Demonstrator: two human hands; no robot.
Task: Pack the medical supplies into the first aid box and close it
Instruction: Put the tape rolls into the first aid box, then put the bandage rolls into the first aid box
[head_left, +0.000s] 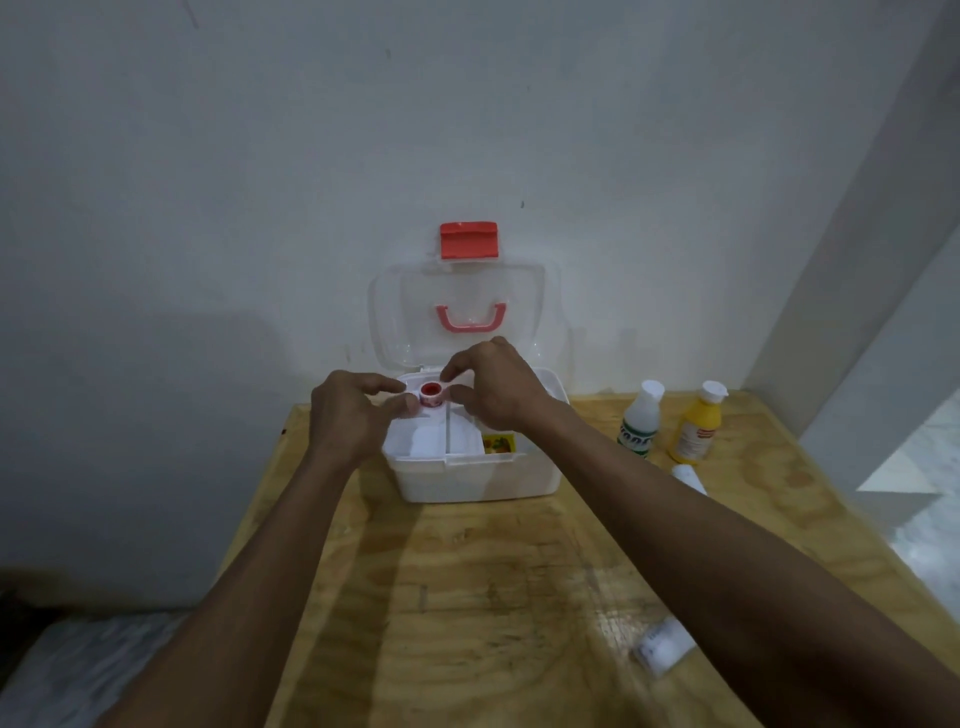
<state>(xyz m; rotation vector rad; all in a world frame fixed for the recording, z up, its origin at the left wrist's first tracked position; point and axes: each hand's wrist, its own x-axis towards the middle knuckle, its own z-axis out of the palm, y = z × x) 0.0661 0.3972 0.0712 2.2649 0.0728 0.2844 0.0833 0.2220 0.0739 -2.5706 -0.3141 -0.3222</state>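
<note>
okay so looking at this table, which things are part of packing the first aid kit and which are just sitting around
Job: first aid box, tape roll held by left hand and right hand, white bottle, yellow bottle, small white tube.
Lying about: nothing seen.

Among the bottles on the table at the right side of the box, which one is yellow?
The yellow bottle is the upright one farthest right, with a white cap. The bottle beside it is white with green print, and the others lie down.

Both forearms are bare to the frame edge, the left hand (349, 415) and right hand (496, 387) ungloved
</note>
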